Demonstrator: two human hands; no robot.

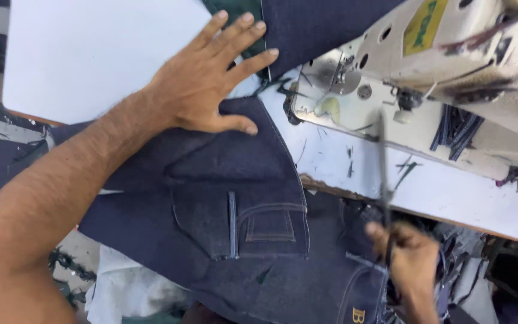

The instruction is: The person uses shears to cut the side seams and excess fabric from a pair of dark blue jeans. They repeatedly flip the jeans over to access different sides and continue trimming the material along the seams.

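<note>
From the head view, the left hand (211, 84) lies flat with fingers spread, pressing dark blue jeans (241, 198) onto the white table (91, 54), just left of the cream sewing machine (439, 78). The denim is coarse, with pale stitching and a belt loop. Below the machine, the right hand (412, 261) grips a thin dark rod (384, 174), blurred, perhaps a tool.

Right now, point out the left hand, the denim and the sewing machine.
left hand (202, 84), head view, back of the hand.
denim (235, 198), head view, panel beside the pocket.
sewing machine (463, 66), head view, cream body.
</note>
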